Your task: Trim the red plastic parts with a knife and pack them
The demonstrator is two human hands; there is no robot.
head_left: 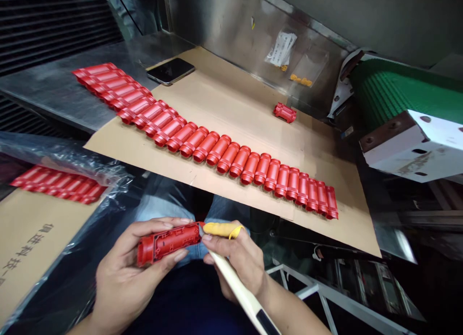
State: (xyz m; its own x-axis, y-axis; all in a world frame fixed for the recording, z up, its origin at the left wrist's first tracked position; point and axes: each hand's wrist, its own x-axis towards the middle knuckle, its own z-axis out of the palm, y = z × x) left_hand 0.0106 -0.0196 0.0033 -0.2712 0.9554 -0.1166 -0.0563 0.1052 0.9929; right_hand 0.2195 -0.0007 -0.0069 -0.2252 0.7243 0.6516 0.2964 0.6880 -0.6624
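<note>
The left hand (126, 272) holds a red plastic housing (168, 243), its fingers (170, 223) curled closed around the part, with the hollow, ribbed side facing up. The right hand (240, 262) is just beside it, its fingers (217, 246) closed on a cream pen-shaped tool (235, 291). A yellow finger cot (219, 230) covers the index finger, near the end of the housing. Just past the hands are denim-covered knees (162, 209). To the left, a clear plastic bag (61, 156) partly overlies a row of red housings (60, 183) on a cardboard carton (32, 258). Ahead, a long curved row of matching housings (231, 159) lies on a cardboard sheet (231, 94), along with a lone housing (284, 112) and a phone (170, 71). The sheet rests on a steel tabletop (72, 89), with a green conveyor belt (394, 89) at the far right.
</note>
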